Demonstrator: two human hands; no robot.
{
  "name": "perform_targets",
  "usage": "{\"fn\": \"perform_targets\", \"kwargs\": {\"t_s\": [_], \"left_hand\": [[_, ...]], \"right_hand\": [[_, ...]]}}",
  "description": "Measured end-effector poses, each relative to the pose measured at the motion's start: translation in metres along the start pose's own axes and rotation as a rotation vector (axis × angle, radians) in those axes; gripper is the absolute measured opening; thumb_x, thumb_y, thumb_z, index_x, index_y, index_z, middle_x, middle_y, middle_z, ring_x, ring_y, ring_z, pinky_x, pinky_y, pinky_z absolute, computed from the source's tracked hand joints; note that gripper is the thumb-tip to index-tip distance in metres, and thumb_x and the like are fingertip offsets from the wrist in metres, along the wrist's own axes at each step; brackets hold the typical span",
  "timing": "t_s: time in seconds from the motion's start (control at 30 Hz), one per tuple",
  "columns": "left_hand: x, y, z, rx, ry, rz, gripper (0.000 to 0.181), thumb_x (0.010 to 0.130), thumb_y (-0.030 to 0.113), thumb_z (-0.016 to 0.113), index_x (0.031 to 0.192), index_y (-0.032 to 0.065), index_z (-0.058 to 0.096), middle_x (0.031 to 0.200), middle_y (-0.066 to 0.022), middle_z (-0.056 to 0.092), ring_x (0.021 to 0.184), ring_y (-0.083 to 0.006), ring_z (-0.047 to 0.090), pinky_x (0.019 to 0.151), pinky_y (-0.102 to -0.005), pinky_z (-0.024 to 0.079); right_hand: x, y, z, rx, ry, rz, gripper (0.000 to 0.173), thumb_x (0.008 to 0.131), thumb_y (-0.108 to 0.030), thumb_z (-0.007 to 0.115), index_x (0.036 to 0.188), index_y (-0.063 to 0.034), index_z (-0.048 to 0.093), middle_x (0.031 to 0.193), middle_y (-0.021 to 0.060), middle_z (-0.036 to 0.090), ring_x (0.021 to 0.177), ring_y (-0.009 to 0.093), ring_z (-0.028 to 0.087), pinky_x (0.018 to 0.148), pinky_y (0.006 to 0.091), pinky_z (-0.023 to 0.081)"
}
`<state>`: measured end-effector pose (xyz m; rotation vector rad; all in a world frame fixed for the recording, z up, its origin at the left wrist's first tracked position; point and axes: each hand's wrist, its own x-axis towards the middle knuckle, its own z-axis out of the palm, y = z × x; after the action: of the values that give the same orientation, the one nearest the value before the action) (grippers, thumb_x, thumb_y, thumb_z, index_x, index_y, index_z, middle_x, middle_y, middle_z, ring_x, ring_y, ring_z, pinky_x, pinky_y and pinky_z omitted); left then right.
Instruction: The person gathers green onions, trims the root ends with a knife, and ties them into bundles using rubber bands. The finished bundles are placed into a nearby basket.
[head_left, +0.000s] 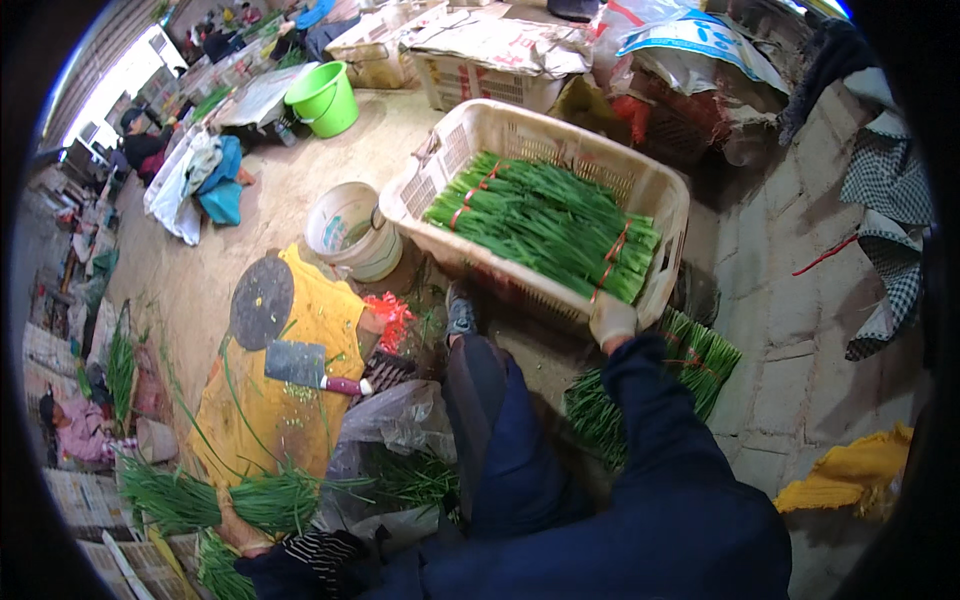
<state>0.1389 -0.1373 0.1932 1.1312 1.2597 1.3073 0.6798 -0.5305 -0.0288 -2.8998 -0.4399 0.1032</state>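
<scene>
My left hand is closed round a bunch of green garlic chives at the lower left. My right hand, in a pale glove, grips the near right rim of a plastic crate. Inside the crate lie chive bundles tied with red bands. More tied bundles lie on the ground right of my right forearm. A cleaver with a dark red handle rests on a yellow cloth, below a round dark disc. Loose chives show in a clear plastic bag.
A white bucket stands left of the crate, with a green bucket farther back. Red ties lie near my foot. Covered crates line the back, and a brick wall runs along the right. Several people are at the far left.
</scene>
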Motion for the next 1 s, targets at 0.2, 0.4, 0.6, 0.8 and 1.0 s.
{"fn": "perform_targets", "kwargs": {"t_s": [0.2,0.4,0.6,0.8,1.0], "left_hand": [[0.01,-0.001,-0.032,-0.045,0.131,0.028,0.03,0.082,0.014,0.073,0.105,-0.0016,0.064,0.1,-0.0079,0.064,0.08,-0.0194,0.064,0.067,-0.0365,0.057],[-0.014,0.011,-0.026,-0.047,0.127,0.005,0.022,0.084,0.021,0.071,0.096,0.0049,0.064,0.088,-0.0042,0.064,0.077,-0.0188,0.062,0.065,-0.0377,0.054],[-0.008,0.016,-0.009,-0.052,0.147,0.005,0.028,0.083,0.011,0.069,0.109,0.0027,0.063,0.096,-0.0055,0.063,0.081,-0.0177,0.061,0.065,-0.0349,0.055],[0.015,-0.008,-0.005,0.071,0.089,-0.013,0.026,0.081,0.017,0.072,0.101,0.0014,0.065,0.093,-0.0052,0.063,0.08,-0.0193,0.062,0.069,-0.035,0.055],[0.029,-0.026,0.016,0.006,0.006,-0.103,0.031,0.083,0.02,0.071,0.107,0.0008,0.066,0.105,-0.0062,0.062,0.09,-0.0179,0.061,0.077,-0.0357,0.053]], "right_hand": [[0.066,0.034,0.006,-0.062,-0.021,-0.049,0.033,0.075,-0.024,0.071,0.105,-0.0109,0.063,0.088,0.0159,0.068,0.085,0.038,0.066,0.075,0.0471,0.053],[0.065,-0.058,-0.054,-0.158,0.123,-0.415,0.088,0.063,-0.054,0.079,0.13,-0.0061,0.047,0.109,0.0142,0.06,0.103,0.032,0.058,0.086,0.0439,0.048],[0.109,-0.095,0.019,-0.14,0.101,-0.221,0.054,0.075,-0.061,0.067,0.093,-0.0105,0.058,0.076,0.0088,0.068,0.068,0.027,0.069,0.057,0.0409,0.054],[0.123,-0.099,0.01,-0.067,0.156,-0.352,0.008,0.087,-0.017,0.054,0.085,-0.0101,0.057,0.071,0.0134,0.067,0.062,0.033,0.068,0.052,0.0446,0.054],[0.156,-0.101,0.015,-0.127,0.049,-0.29,0.019,0.09,-0.026,0.054,0.091,-0.0074,0.058,0.076,0.0154,0.069,0.069,0.034,0.069,0.057,0.0454,0.055]]}}
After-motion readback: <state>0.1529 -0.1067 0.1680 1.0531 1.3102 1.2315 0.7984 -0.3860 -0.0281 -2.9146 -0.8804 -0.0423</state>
